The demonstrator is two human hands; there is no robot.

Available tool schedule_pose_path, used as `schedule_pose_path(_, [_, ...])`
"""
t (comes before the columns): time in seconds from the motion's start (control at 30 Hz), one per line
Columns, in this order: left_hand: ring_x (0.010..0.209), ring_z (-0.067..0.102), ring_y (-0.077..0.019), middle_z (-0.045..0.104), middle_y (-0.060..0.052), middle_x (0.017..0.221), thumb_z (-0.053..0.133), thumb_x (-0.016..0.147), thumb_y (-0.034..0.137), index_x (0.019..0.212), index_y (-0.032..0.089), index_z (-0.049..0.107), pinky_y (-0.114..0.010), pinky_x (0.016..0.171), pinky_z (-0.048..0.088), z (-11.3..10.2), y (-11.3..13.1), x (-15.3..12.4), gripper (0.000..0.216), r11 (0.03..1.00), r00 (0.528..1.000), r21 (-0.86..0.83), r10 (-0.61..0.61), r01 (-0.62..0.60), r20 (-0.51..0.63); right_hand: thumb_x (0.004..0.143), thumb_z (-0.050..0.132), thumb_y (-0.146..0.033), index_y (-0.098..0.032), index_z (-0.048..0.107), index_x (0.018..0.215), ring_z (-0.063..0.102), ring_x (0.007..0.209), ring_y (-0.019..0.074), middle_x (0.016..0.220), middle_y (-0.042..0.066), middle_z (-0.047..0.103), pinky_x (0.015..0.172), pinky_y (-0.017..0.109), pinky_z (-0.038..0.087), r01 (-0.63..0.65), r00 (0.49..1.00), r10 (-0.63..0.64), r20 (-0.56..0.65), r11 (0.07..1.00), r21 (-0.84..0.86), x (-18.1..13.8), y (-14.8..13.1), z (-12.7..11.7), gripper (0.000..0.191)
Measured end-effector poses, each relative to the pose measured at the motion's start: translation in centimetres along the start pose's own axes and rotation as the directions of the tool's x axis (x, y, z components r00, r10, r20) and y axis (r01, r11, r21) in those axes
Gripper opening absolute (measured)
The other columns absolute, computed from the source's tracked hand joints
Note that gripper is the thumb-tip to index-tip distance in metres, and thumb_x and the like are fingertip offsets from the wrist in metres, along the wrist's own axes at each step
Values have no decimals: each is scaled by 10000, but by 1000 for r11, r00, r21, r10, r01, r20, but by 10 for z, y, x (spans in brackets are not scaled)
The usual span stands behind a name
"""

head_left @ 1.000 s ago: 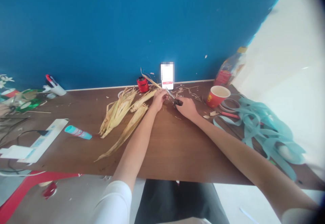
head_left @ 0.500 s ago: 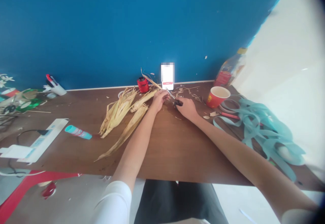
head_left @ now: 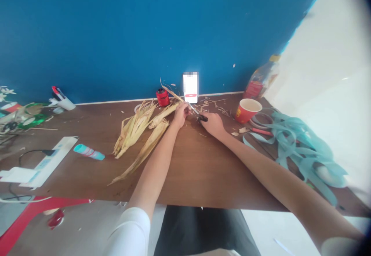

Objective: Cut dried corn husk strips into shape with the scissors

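Closed around the black handles of a pair of scissors is my right hand. The metal blades point up and left, reaching my left hand. Between its closed fingers my left hand pinches a strip of dry corn husk, whose thin end sticks out up and left. Whether the blades are apart or together is too small to tell. Just left of my left hand lie several dried corn husks, pale yellow and in bundles. Small husk scraps are scattered beyond my hands.
A lit phone leans against the blue wall, beside a red container. On the right are a red paper cup, a bottle and tangled teal ribbon. A glue stick and power strip lie left.
The view has shifted very slightly. Both hands stay in nearly the same place, with the scissors blades still at the husk strip by my left fingers.
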State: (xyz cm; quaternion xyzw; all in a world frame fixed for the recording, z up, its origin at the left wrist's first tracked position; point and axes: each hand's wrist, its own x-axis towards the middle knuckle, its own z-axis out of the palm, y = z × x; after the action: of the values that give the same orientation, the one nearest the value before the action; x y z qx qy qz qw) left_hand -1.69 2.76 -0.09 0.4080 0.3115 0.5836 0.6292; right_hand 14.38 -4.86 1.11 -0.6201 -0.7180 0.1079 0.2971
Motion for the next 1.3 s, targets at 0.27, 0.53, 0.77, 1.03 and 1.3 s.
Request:
schedule_pose_path(0.27, [582,533,-70,581,19,685,704,771,275,754,167,568,-195,557,406,-3,-2,-1,175,997,996,67,27,-33,88,792,594,-260,-282,744,1133,687,912,247,981,42,770,779,314,481,-16,1000,17,-18,999,32,3,2,2,373])
schedule_pose_path(0.53, [614,545,-60,629,3,740,733,766,268,780,156,629,-189,600,430,-4,-2,-2,153,993,995,111,37,-47,94,782,602,-255,-284,748,1100,686,895,244,954,35,769,767,314,486,-18,999,19,-34,998,54,2,3,2,352])
schedule_pose_path(0.77, [610,546,-60,639,4,732,736,765,251,778,155,633,-189,599,431,-4,-3,-1,141,992,997,119,36,-44,70,793,592,-270,-301,739,1120,687,888,246,956,34,767,755,318,494,-38,999,39,-36,999,15,1,1,2,359])
schedule_pose_path(1.03, [608,539,-58,625,8,720,744,758,271,768,153,626,-183,599,422,-3,0,-4,167,992,995,115,37,-48,95,799,586,-271,-313,724,1162,691,907,251,983,33,769,778,329,504,-52,998,51,-37,999,-16,2,4,4,390])
schedule_pose_path(1.3, [611,529,-70,600,15,738,680,791,294,750,172,568,-199,604,419,-1,0,-5,170,980,997,196,24,-39,76,808,590,-272,-319,724,1183,687,940,248,1021,43,767,816,330,501,-77,997,77,-22,996,-32,3,5,5,402])
